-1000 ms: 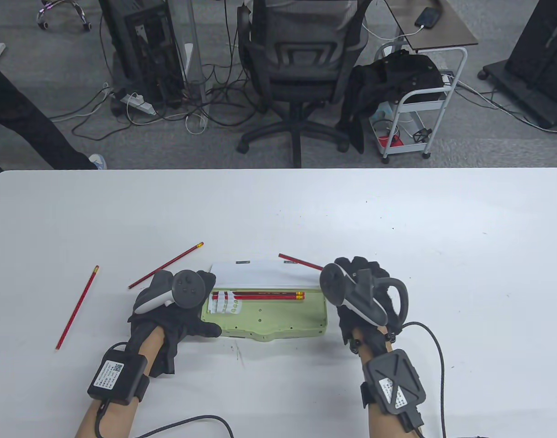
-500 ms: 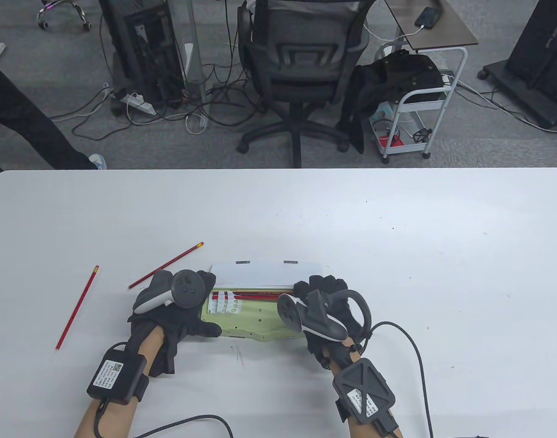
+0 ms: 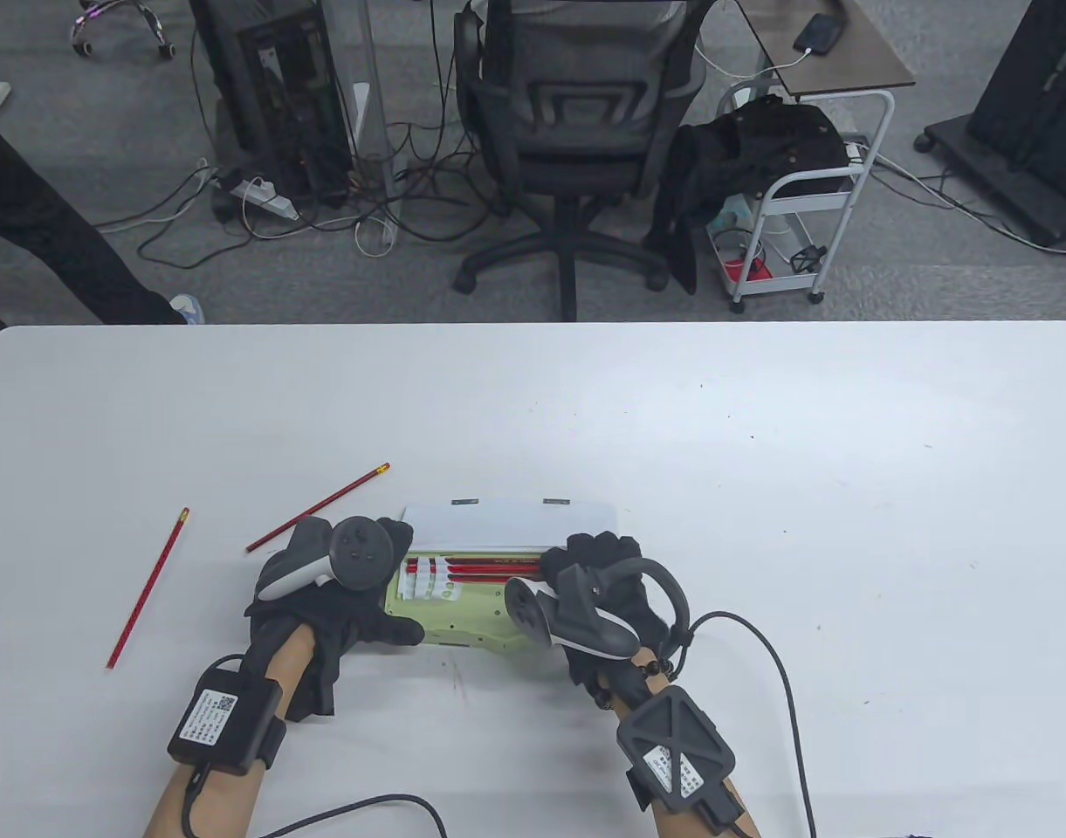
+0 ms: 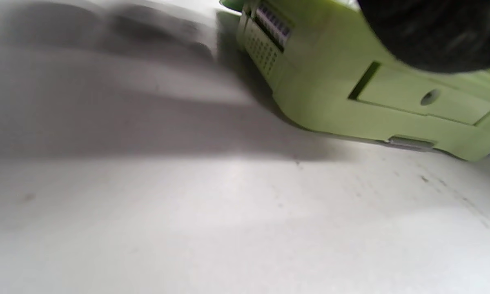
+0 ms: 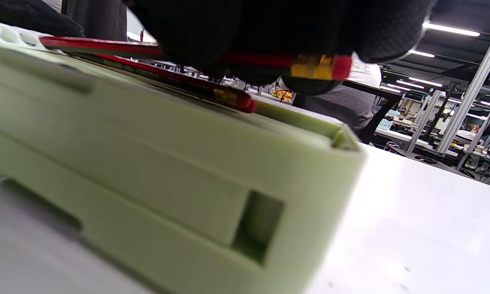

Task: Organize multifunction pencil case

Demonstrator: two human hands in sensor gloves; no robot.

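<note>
A light green pencil case lies open near the table's front, its white lid folded back. Red pencils lie along its rear slot beside white clips. My left hand grips the case's left end, thumb along the front edge. My right hand hovers over the right half of the case. In the right wrist view its fingers pinch a red pencil with a yellow ferrule just above the case and the stored pencils. The left wrist view shows the case's side.
Two loose red pencils lie on the white table: one behind my left hand, another farther left. Beyond the far edge stand an office chair and a white cart.
My right hand carried a red pencil from behind the case's right corner leftward and down over the case's right half. My left hand and the case stayed put.
</note>
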